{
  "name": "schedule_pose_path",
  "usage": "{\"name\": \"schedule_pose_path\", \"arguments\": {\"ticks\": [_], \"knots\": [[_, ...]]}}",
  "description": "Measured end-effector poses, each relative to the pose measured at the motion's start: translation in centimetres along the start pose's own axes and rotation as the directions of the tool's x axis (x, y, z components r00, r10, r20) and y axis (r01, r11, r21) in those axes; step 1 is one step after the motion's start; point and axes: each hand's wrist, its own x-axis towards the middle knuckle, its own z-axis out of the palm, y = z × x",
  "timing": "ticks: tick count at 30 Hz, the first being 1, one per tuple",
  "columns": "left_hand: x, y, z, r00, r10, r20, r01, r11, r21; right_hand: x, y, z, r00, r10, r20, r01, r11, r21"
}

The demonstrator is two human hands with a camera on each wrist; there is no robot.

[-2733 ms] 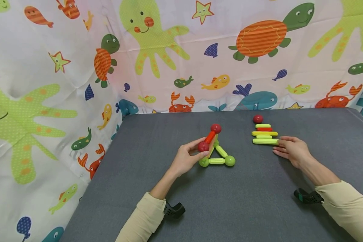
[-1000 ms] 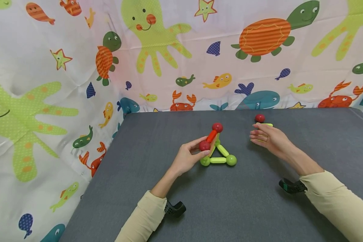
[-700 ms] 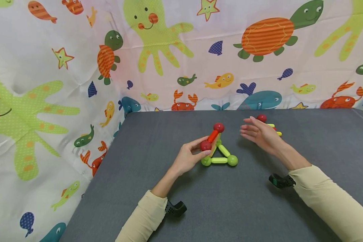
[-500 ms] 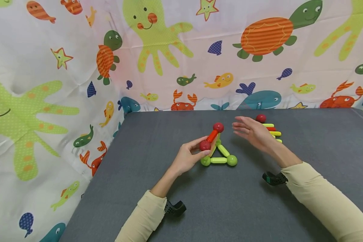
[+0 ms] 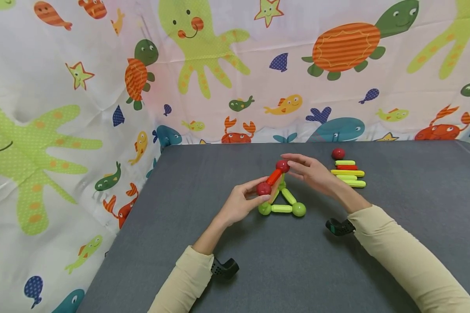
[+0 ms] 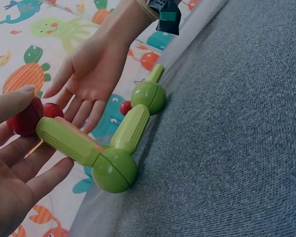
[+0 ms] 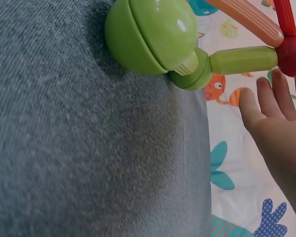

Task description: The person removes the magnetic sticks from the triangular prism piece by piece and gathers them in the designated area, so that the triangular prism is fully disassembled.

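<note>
A frame of magnetic rods and balls stands on the grey table. Its base is a triangle of green rods with green balls [image 5: 299, 209] at the corners. Above it, a red rod [image 5: 274, 177] joins a near red ball [image 5: 263, 188] to a far red ball [image 5: 282, 165]. My left hand [image 5: 238, 205] grips the near red ball, its thumb [image 6: 15, 102] pressing on it. Around the far ball my right hand [image 5: 317, 175] reaches with loosely extended fingers; contact is unclear. An orange rod [image 7: 251, 20] slants below the red one.
Right of the frame lies a row of loose rods, among them a yellow rod [image 5: 347, 173] and a red rod [image 5: 346, 167]. Behind them sits a loose red ball [image 5: 338, 153]. A sea-animal cloth [image 5: 235, 78] hangs along the table's back and left.
My right hand has left the loose rods, passed over them and moved left to the far red ball. My left hand keeps holding the near red ball, almost unmoved.
</note>
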Motion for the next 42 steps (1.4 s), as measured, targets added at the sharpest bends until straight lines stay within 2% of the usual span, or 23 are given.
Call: {"name": "schedule_pose_path", "arguments": {"ticks": [6,19,28,42], "knots": [[0.0,0.1,-0.1,1.000,-0.007,0.007,0.007,1.000,0.003,0.2,0.4,0.2,1.000,-0.004,0.024,0.007,0.993,-0.115],[0.0,-0.3,0.0,1.000,-0.008,0.007,0.008,1.000,-0.010,0.1,1.0,0.4,0.998,-0.053,0.024,0.057,0.967,-0.250],[0.0,-0.3,0.0,1.000,-0.002,0.008,0.002,1.000,-0.009,0.2,1.4,0.6,0.985,-0.149,0.090,0.166,0.958,-0.234],[0.0,-0.4,0.1,1.000,0.004,-0.002,-0.004,1.000,-0.020,0.2,1.8,1.0,0.979,-0.200,0.046,0.205,0.941,-0.268]]}}
